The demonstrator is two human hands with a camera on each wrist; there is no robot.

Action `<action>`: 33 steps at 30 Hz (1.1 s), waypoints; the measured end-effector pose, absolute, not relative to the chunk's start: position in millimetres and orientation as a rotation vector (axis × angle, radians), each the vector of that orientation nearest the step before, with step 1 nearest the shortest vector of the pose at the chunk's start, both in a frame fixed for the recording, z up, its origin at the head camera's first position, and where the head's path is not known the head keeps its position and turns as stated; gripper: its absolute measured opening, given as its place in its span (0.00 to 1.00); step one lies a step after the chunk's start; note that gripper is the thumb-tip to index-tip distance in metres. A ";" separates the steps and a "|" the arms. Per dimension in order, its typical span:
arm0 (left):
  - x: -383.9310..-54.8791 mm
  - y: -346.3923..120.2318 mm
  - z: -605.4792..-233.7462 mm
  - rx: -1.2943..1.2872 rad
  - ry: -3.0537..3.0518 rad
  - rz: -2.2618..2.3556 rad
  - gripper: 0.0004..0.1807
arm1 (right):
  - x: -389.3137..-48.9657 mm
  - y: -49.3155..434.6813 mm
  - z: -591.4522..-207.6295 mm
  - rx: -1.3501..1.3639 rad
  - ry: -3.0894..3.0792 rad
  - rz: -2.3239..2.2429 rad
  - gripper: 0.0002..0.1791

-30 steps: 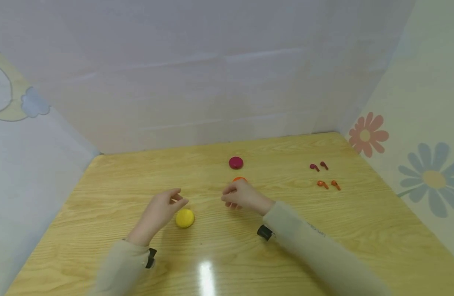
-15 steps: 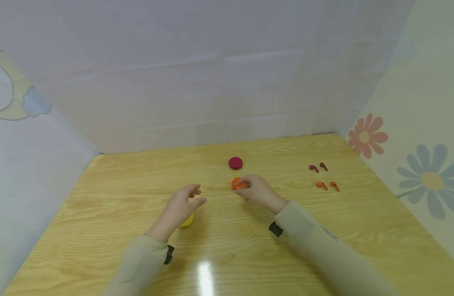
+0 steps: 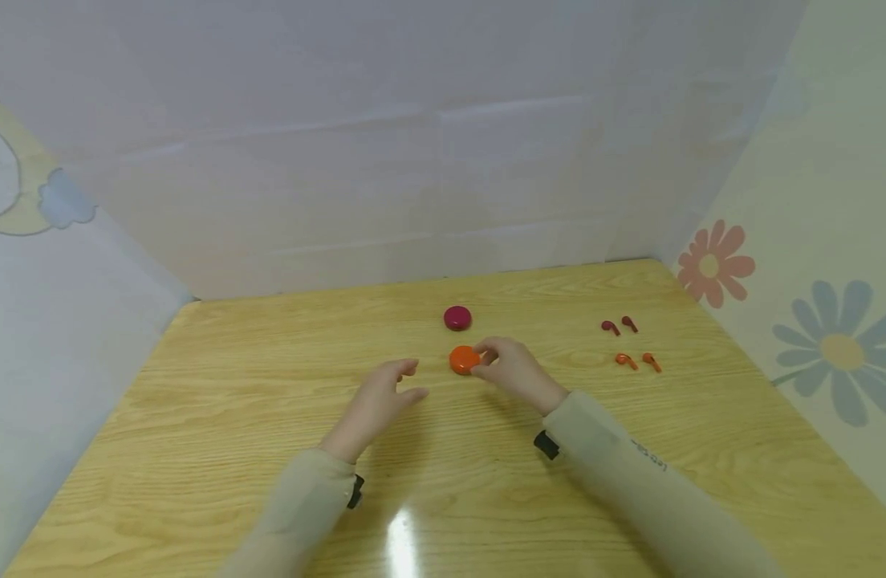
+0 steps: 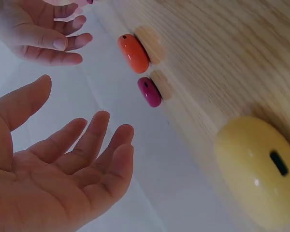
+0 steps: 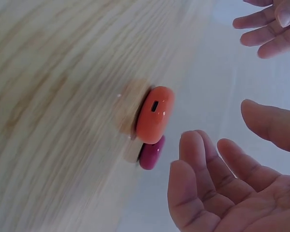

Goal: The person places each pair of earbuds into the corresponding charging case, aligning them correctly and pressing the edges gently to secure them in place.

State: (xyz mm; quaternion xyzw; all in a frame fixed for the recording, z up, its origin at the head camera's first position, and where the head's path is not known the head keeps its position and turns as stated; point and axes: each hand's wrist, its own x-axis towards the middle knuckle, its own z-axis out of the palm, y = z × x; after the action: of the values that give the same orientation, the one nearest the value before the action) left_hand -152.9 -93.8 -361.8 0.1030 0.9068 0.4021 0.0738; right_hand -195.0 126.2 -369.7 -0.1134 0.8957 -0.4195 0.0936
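A round orange earbud case (image 3: 463, 360) lies on the wooden table, a small dark port showing on its side in the wrist views. My right hand (image 3: 514, 373) hovers at its right side, fingers and thumb loosely bent and apart from the case in the right wrist view. To the left, my left hand (image 3: 380, 404) is held above the table, thumb and fingers spread around nothing. A yellow case (image 4: 256, 174) sits close to the left hand in the left wrist view; in the head view the hand and arm hide it. Behind the orange one is a magenta case (image 3: 457, 318).
At the table's right lie two magenta earbuds (image 3: 610, 327) and, nearer, two orange earbuds (image 3: 627, 360). A pale wall stands along the back edge. Side panels with a printed moon (image 3: 31, 181) and flowers (image 3: 843, 352) flank the table (image 3: 270, 345).
My left hand has moved right and slightly forward, covering the yellow case. The right hand has shifted right and forward, uncovering the orange case. The cases and earbuds have stayed put.
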 end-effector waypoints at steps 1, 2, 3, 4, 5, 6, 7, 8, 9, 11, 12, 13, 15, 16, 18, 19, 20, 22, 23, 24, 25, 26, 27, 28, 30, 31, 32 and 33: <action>-154.1 -92.1 -362.3 0.312 2.723 1.197 0.27 | -195.7 126.8 -370.6 -0.330 2.659 -1.243 0.20; -155.0 -90.2 -362.3 0.308 2.719 1.192 0.27 | -196.3 127.4 -371.3 -0.329 2.661 -1.239 0.20; -155.8 -88.4 -362.5 0.302 2.716 1.183 0.27 | -196.8 127.8 -371.9 -0.323 2.659 -1.239 0.20; -156.8 -86.8 -362.9 0.291 2.711 1.177 0.28 | -197.4 128.4 -372.5 -0.324 2.655 -1.238 0.20; -157.9 -85.3 -363.3 0.284 2.709 1.168 0.28 | -197.8 128.8 -372.9 -0.328 2.654 -1.233 0.21; -158.7 -84.0 -364.0 0.276 2.705 1.162 0.28 | -198.2 129.1 -373.4 -0.332 2.650 -1.229 0.21; -159.5 -82.5 -364.4 0.270 2.704 1.153 0.28 | -198.4 129.3 -373.5 -0.336 2.646 -1.224 0.21; -160.0 -81.0 -364.5 0.266 2.700 1.148 0.29 | -198.7 129.5 -373.3 -0.341 2.643 -1.216 0.21; -160.7 -79.6 -364.7 0.265 2.699 1.142 0.29 | -199.1 129.5 -373.2 -0.340 2.641 -1.209 0.21; -162.2 -76.7 -365.3 0.267 2.699 1.130 0.29 | -200.4 129.5 -373.5 -0.342 2.648 -1.181 0.22; -162.8 -75.1 -365.4 0.267 2.699 1.126 0.30 | -201.0 129.4 -373.4 -0.337 2.647 -1.172 0.22; -163.6 -73.5 -365.2 0.271 2.701 1.119 0.30 | -201.7 129.4 -373.4 -0.332 2.648 -1.163 0.22; -165.5 -70.1 -365.5 0.274 2.705 1.101 0.30 | -203.3 129.6 -374.3 -0.321 2.647 -1.141 0.24; -166.6 -68.3 -365.6 0.271 2.706 1.088 0.30 | -204.1 129.8 -374.7 -0.322 2.646 -1.129 0.25; -168.8 -64.8 -365.9 0.264 2.706 1.065 0.29 | -205.6 129.8 -374.9 -0.311 2.637 -1.114 0.26; -170.1 -62.9 -366.0 0.258 2.705 1.053 0.29 | -206.6 129.6 -375.4 -0.306 2.634 -1.106 0.27; -171.5 -61.1 -366.4 0.252 2.707 1.035 0.29 | -207.6 129.3 -375.7 -0.307 2.630 -1.099 0.27; -174.6 -57.8 -367.6 0.244 2.712 1.003 0.29 | -209.8 128.7 -376.6 -0.305 2.623 -1.088 0.28; -175.8 -56.1 -368.0 0.236 2.712 0.991 0.28 | -210.9 128.3 -377.0 -0.302 2.619 -1.086 0.28; -177.1 -54.3 -368.4 0.230 2.719 0.974 0.28 | -212.0 128.1 -377.7 -0.297 2.615 -1.086 0.28; -178.5 -52.8 -369.0 0.228 2.725 0.960 0.27 | -213.0 127.9 -378.5 -0.301 2.615 -1.080 0.28; -179.8 -51.4 -369.5 0.226 2.731 0.942 0.27 | -214.0 127.7 -379.2 -0.299 2.613 -1.077 0.28; -181.2 -50.0 -369.8 0.223 2.739 0.926 0.26 | -215.1 127.6 -380.2 -0.292 2.612 -1.072 0.28; -182.8 -48.5 -370.3 0.220 2.747 0.911 0.26 | -216.3 127.7 -381.3 -0.291 2.612 -1.067 0.28; -185.8 -45.9 -370.7 0.208 2.760 0.881 0.25 | -218.9 127.6 -383.9 -0.282 2.606 -1.063 0.29; -187.4 -44.6 -371.1 0.199 2.766 0.868 0.25 | -220.2 127.7 -384.9 -0.284 2.606 -1.058 0.29; -188.8 -43.2 -371.1 0.190 2.770 0.856 0.25 | -221.3 127.6 -385.6 -0.277 2.602 -1.060 0.29; -190.6 -41.9 -371.7 0.183 2.771 0.855 0.26 | -222.5 127.7 -386.6 -0.285 2.603 -1.057 0.29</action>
State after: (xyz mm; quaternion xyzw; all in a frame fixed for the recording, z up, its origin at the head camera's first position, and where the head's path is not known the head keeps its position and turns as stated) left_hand -190.6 -41.9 -371.7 0.0626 0.9471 0.2921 0.1177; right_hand -222.5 127.7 -386.6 -0.0997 0.9102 -0.3695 0.1585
